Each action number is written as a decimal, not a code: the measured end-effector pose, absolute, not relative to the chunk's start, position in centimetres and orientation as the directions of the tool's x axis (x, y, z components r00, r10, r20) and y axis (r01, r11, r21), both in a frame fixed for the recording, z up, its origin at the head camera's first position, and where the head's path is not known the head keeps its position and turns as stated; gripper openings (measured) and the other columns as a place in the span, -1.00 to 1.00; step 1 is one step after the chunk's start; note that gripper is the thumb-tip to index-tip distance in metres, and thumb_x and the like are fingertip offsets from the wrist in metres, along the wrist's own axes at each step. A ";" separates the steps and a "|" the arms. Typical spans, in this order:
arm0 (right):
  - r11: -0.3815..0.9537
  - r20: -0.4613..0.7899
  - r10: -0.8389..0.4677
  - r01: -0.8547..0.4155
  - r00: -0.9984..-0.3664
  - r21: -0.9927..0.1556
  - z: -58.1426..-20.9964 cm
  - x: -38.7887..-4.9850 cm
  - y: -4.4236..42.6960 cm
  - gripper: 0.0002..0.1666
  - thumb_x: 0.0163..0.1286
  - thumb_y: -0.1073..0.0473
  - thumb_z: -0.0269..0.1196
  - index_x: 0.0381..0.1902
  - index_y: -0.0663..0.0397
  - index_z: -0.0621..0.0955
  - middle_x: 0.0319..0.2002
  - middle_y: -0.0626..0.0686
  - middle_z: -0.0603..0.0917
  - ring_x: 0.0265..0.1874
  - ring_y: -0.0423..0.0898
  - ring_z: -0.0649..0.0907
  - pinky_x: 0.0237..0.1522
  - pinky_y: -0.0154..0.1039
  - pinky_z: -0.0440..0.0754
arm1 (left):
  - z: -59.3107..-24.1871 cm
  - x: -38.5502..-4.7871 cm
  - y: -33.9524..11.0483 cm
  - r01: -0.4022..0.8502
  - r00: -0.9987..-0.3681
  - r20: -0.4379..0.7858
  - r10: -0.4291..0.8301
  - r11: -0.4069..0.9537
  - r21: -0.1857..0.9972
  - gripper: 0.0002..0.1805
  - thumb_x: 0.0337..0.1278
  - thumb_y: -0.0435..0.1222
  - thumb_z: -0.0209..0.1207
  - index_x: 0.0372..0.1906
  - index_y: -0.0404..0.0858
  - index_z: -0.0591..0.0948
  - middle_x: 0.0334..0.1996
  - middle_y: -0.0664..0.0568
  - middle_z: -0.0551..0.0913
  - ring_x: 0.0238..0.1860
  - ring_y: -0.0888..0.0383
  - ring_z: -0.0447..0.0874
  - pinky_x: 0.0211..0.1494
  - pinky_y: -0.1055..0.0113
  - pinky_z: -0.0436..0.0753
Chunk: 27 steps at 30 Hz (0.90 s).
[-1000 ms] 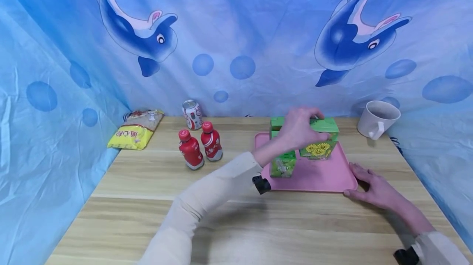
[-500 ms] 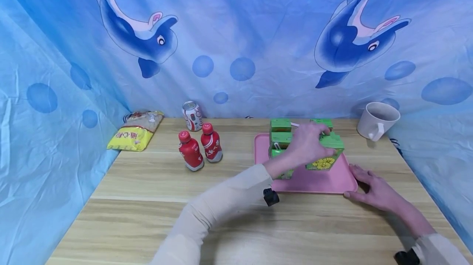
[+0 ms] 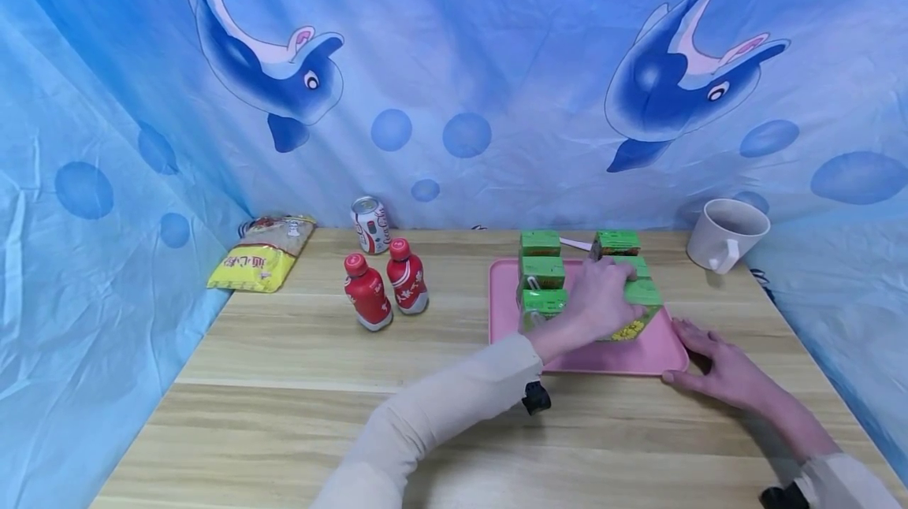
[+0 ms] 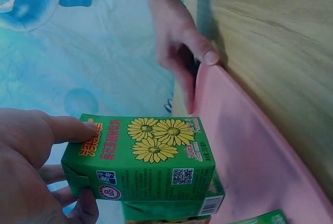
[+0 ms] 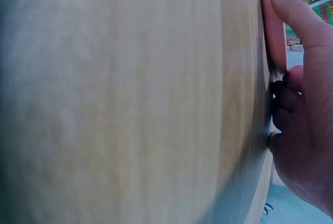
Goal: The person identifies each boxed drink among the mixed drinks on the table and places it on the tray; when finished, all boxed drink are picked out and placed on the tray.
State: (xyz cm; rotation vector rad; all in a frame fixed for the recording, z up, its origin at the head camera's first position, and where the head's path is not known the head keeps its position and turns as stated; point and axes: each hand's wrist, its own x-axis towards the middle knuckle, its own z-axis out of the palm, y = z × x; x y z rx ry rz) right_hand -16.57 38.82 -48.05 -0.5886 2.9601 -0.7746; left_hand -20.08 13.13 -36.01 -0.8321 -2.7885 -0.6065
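Between the thumb and fingers of my left hand (image 3: 597, 302) is a green drink carton (image 4: 140, 156) printed with yellow flowers, held at its top end. It is above the front right part of the pink tray (image 3: 656, 353); whether it touches the tray I cannot tell. Behind it on the right stands another green carton (image 3: 617, 241). Several cartons (image 3: 542, 270) form a column on the tray's left side, partly behind my left hand and wrist. My right hand (image 3: 727, 367) grips the tray's near right corner, thumb at the front rim and fingers along the right side.
Left of the tray stand two red bottles (image 3: 369, 294), with a cola can (image 3: 370, 227) behind them. A yellow snack bag (image 3: 255, 257) lies at the back left. A white mug (image 3: 725, 235) stands back right. A patterned blue curtain (image 3: 454, 83) hangs behind the wooden table (image 3: 284, 383).
My left hand has moved with the carton towards the front of the tray, uncovering cartons behind it. My right hand has stayed at the tray's corner.
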 end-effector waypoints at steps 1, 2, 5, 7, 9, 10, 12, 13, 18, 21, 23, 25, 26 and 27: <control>0.804 0.070 -0.365 -0.352 -0.928 -0.479 -48.1 -16.6 38.8 0.13 0.21 -0.17 0.44 0.45 0.44 0.24 0.38 0.52 0.24 0.30 0.53 0.28 0.35 0.42 0.04 | -36.2 -20.1 13.3 0.555 -0.830 0.274 0.486 0.763 0.330 -0.53 -0.02 0.01 0.49 0.01 -0.07 0.72 -0.13 0.24 0.71 -0.09 0.35 0.57 0.14 0.46 0.40; 0.804 0.070 -0.365 -0.352 -0.929 -0.479 -48.1 -16.5 38.8 0.13 0.21 -0.17 0.44 0.45 0.45 0.24 0.38 0.52 0.24 0.30 0.53 0.28 0.35 0.42 0.03 | -36.4 -20.1 13.4 0.555 -0.830 0.277 0.484 0.766 0.325 -0.53 -0.01 0.01 0.49 0.01 -0.07 0.72 -0.13 0.24 0.71 -0.08 0.34 0.58 0.16 0.44 0.40; 0.802 0.077 -0.363 -0.353 -0.929 -0.482 -48.1 -16.5 38.8 0.12 0.20 -0.17 0.45 0.44 0.46 0.25 0.37 0.52 0.25 0.30 0.53 0.28 0.35 0.42 0.03 | -37.0 -20.3 13.7 0.548 -0.834 0.279 0.476 0.771 0.324 -0.53 -0.01 0.01 0.48 0.02 -0.07 0.71 -0.11 0.24 0.71 -0.06 0.34 0.58 0.23 0.41 0.38; 0.801 0.079 -0.361 -0.352 -0.929 -0.483 -48.1 -16.4 38.8 0.12 0.20 -0.17 0.45 0.43 0.47 0.25 0.37 0.52 0.25 0.30 0.53 0.28 0.35 0.43 0.03 | -37.4 -20.3 14.0 0.547 -0.835 0.281 0.474 0.773 0.322 -0.52 -0.01 0.00 0.48 0.03 -0.07 0.71 -0.11 0.24 0.71 -0.05 0.33 0.58 0.23 0.40 0.38; 0.801 0.079 -0.362 -0.353 -0.929 -0.484 -48.1 -16.4 38.8 0.12 0.20 -0.17 0.45 0.43 0.47 0.25 0.37 0.52 0.26 0.30 0.53 0.28 0.34 0.43 0.03 | -37.7 -20.3 14.1 0.546 -0.835 0.283 0.472 0.774 0.320 -0.53 -0.01 0.00 0.49 0.02 -0.07 0.72 -0.12 0.24 0.71 -0.06 0.33 0.58 0.17 0.43 0.39; 0.801 0.078 -0.363 -0.354 -0.929 -0.482 -48.1 -16.4 38.8 0.12 0.21 -0.17 0.45 0.43 0.47 0.25 0.37 0.52 0.26 0.30 0.53 0.28 0.35 0.43 0.03 | -37.8 -20.3 14.2 0.546 -0.835 0.286 0.471 0.773 0.322 -0.53 -0.01 -0.01 0.49 0.02 -0.08 0.72 -0.12 0.23 0.71 -0.06 0.33 0.58 0.15 0.44 0.38; 0.803 0.074 -0.363 -0.352 -0.929 -0.481 -48.0 -16.5 38.8 0.13 0.21 -0.18 0.44 0.44 0.47 0.25 0.37 0.52 0.26 0.30 0.53 0.27 0.35 0.42 0.03 | -38.1 -20.3 14.3 0.546 -0.835 0.291 0.468 0.774 0.321 -0.53 -0.02 -0.01 0.49 0.02 -0.08 0.72 -0.12 0.23 0.71 -0.07 0.34 0.57 0.08 0.47 0.38; 0.804 0.073 -0.363 -0.352 -0.929 -0.479 -48.0 -16.5 38.8 0.13 0.21 -0.18 0.44 0.44 0.47 0.25 0.38 0.52 0.26 0.31 0.53 0.27 0.35 0.42 0.04 | -38.2 -20.3 14.4 0.545 -0.835 0.294 0.466 0.774 0.322 -0.53 -0.02 0.00 0.49 0.02 -0.08 0.72 -0.13 0.23 0.71 -0.08 0.34 0.57 0.04 0.48 0.38; 0.804 0.076 -0.366 -0.356 -0.927 -0.477 -48.0 -16.5 38.8 0.13 0.21 -0.18 0.45 0.43 0.48 0.26 0.37 0.52 0.27 0.30 0.53 0.28 0.35 0.42 0.05 | -38.8 -20.4 14.6 0.542 -0.835 0.307 0.456 0.777 0.321 -0.52 -0.02 0.00 0.49 0.03 -0.08 0.72 -0.13 0.23 0.70 -0.08 0.34 0.56 0.03 0.49 0.37; 0.799 0.081 -0.368 -0.359 -0.926 -0.482 -48.1 -16.5 38.8 0.12 0.20 -0.17 0.45 0.43 0.48 0.26 0.37 0.52 0.27 0.29 0.53 0.29 0.35 0.42 0.04 | -39.1 -20.4 14.7 0.541 -0.836 0.309 0.453 0.777 0.323 -0.52 -0.01 0.00 0.49 0.04 -0.07 0.71 -0.12 0.23 0.70 -0.07 0.33 0.56 0.07 0.47 0.38; 0.797 0.089 -0.368 -0.363 -0.926 -0.482 -48.1 -16.5 38.9 0.12 0.20 -0.16 0.45 0.43 0.48 0.26 0.36 0.51 0.28 0.29 0.53 0.29 0.35 0.42 0.05 | -39.3 -20.4 14.9 0.541 -0.836 0.311 0.453 0.777 0.322 -0.52 0.00 0.01 0.48 0.04 -0.07 0.71 -0.11 0.23 0.70 -0.07 0.33 0.56 0.09 0.45 0.38; 0.796 0.099 -0.368 -0.369 -0.924 -0.481 -48.2 -16.5 38.9 0.12 0.20 -0.15 0.46 0.42 0.48 0.27 0.36 0.51 0.28 0.29 0.53 0.30 0.34 0.42 0.06 | -39.5 -20.4 15.0 0.542 -0.834 0.315 0.452 0.779 0.317 -0.53 0.01 0.01 0.47 0.03 -0.06 0.72 -0.11 0.24 0.70 -0.06 0.33 0.56 0.11 0.43 0.38; 0.796 0.102 -0.368 -0.370 -0.924 -0.480 -48.2 -16.5 38.9 0.12 0.19 -0.15 0.46 0.42 0.48 0.27 0.36 0.51 0.28 0.29 0.53 0.30 0.34 0.42 0.06 | -39.5 -20.4 15.0 0.543 -0.833 0.317 0.453 0.780 0.312 -0.54 0.02 0.02 0.47 0.03 -0.06 0.72 -0.11 0.25 0.70 -0.06 0.33 0.55 0.11 0.43 0.37; 0.795 0.106 -0.369 -0.372 -0.923 -0.478 -48.3 -16.5 38.9 0.11 0.19 -0.15 0.46 0.42 0.47 0.27 0.36 0.51 0.29 0.29 0.53 0.30 0.34 0.43 0.06 | -39.6 -20.4 15.1 0.544 -0.832 0.320 0.454 0.782 0.304 -0.54 0.02 0.02 0.46 0.03 -0.05 0.72 -0.11 0.26 0.70 -0.06 0.34 0.55 0.10 0.43 0.37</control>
